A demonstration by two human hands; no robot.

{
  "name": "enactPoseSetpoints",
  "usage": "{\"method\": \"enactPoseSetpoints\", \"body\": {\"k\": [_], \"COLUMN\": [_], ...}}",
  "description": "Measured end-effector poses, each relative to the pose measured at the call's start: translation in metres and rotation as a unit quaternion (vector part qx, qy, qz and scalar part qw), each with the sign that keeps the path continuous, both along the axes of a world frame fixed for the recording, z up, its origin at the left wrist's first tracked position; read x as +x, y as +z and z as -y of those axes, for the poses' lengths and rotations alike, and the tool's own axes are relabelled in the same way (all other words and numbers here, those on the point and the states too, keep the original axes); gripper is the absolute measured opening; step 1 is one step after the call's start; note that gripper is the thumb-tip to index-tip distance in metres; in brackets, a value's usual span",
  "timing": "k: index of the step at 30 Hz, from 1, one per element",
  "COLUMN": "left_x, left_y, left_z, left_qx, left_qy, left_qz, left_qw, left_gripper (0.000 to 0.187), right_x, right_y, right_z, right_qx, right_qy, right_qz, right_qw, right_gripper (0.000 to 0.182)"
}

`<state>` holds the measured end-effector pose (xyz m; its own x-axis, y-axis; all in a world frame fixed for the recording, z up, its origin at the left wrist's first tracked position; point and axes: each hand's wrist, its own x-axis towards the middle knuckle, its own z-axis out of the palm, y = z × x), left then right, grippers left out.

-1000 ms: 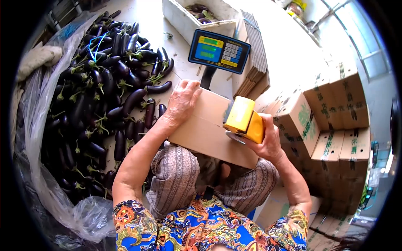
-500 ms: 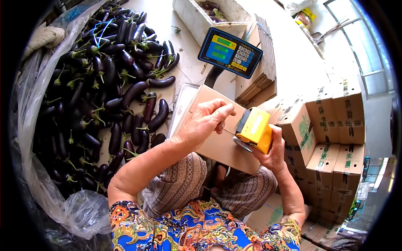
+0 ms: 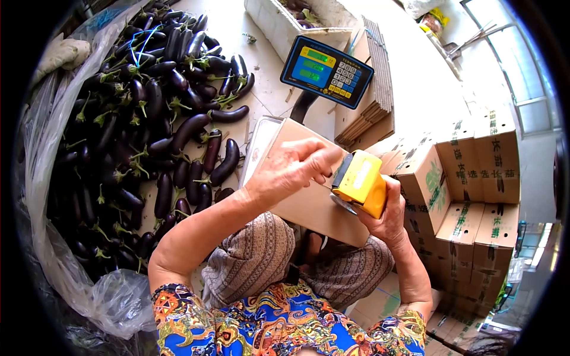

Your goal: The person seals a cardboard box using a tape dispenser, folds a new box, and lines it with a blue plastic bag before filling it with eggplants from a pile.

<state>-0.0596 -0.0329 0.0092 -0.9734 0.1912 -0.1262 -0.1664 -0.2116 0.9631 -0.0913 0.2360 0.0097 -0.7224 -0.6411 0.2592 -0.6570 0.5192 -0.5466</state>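
Note:
A closed cardboard carton point(image 3: 312, 207) lies on the scale's pale platform point(image 3: 256, 148), in front of my knees. My right hand point(image 3: 389, 213) is wrapped round a yellow tape dispenser point(image 3: 363, 184), which sits over the carton's right side. Part of a clear tape roll shows under it. Left of the dispenser, my left hand point(image 3: 291, 169) hovers over the carton with its fingers curled in. Whether a strip of tape is pinched there I cannot make out. Behind the carton stands the scale's lit display point(image 3: 326, 72).
A large heap of eggplants point(image 3: 154, 113) covers the floor at left, bordered by plastic sheeting point(image 3: 41, 178). Flattened cartons point(image 3: 371, 83) lean behind the display beside a white foam box point(image 3: 285, 26). Printed cartons point(image 3: 469, 172) are stacked at right.
My left hand has shifted slightly right and down towards the dispenser, its fingers curled more tightly. The right hand and dispenser have barely moved.

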Motion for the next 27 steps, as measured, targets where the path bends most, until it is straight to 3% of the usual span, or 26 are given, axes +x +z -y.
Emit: {"method": "enactPoseSetpoints", "body": {"k": [4, 8, 11, 15, 18, 20, 25, 27], "left_x": [-0.003, -0.006, -0.008, -0.009, -0.008, -0.01, -0.003, 0.003], "left_y": [-0.016, -0.021, -0.021, -0.028, -0.034, -0.039, -0.046, -0.056], "left_z": [-0.009, -0.007, -0.007, -0.017, -0.019, -0.007, 0.031, 0.061], "left_qx": [0.043, 0.137, 0.197, 0.112, 0.028, -0.095, -0.135, -0.101], "left_qy": [-0.016, -0.014, -0.014, 0.013, 0.096, 0.126, 0.155, 0.206], "left_qz": [-0.004, 0.115, 0.118, 0.052, -0.072, -0.109, -0.078, -0.032], "left_qw": [0.999, 0.984, 0.973, 0.992, 0.992, 0.982, 0.976, 0.973], "left_gripper": [0.032, 0.022, 0.018, 0.019, 0.019, 0.019, 0.019, 0.017], "right_x": [0.0, -0.001, -0.002, -0.003, -0.002, -0.004, -0.008, -0.007], "right_y": [0.0, 0.001, 0.002, 0.002, 0.009, 0.018, 0.029, 0.034], "right_z": [0.0, 0.003, 0.005, 0.006, 0.011, 0.016, 0.033, 0.032], "right_qx": [0.005, -0.001, 0.004, 0.005, 0.036, 0.068, 0.115, 0.139], "right_qy": [0.003, 0.001, 0.005, 0.006, 0.002, 0.01, 0.05, 0.053], "right_qz": [-0.008, -0.004, -0.006, -0.001, 0.002, -0.001, -0.031, -0.04], "right_qw": [1.0, 1.0, 1.0, 1.0, 0.999, 0.998, 0.992, 0.988], "right_gripper": [0.065, 0.065, 0.066, 0.067, 0.071, 0.074, 0.081, 0.079]}}
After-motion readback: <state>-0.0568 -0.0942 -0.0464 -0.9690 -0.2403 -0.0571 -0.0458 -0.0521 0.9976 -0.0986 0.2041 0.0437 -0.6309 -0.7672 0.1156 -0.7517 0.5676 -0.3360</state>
